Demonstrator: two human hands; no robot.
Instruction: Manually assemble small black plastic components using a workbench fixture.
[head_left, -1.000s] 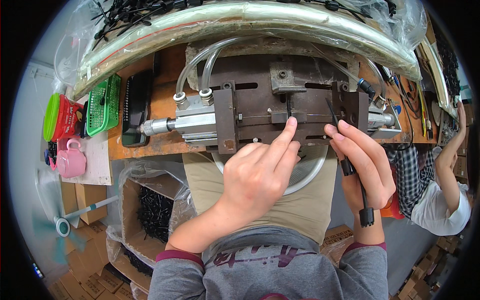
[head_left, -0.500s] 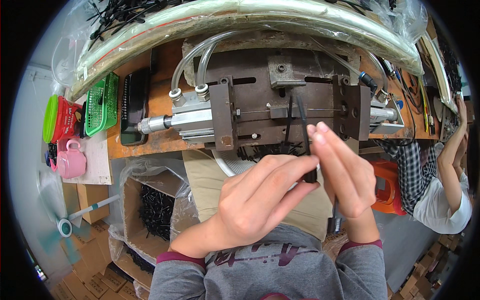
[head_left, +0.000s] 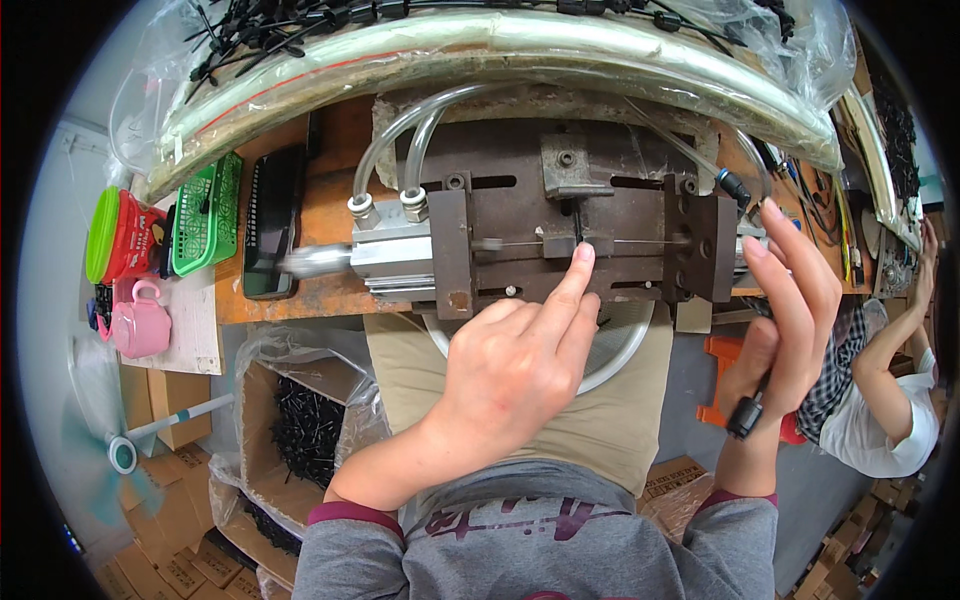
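On the wooden bench (head_left: 330,222), a black rod (head_left: 578,222) in the fixture (head_left: 510,215) is apparently steadied by the left hand (head_left: 515,355) (index extended, others curled); a capped part (head_left: 744,418) is held aside by the right hand (head_left: 795,315), fingertips spread.

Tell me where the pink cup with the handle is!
In the head view, the pink cup is at the far left, just below the red container with a lime-green rim.
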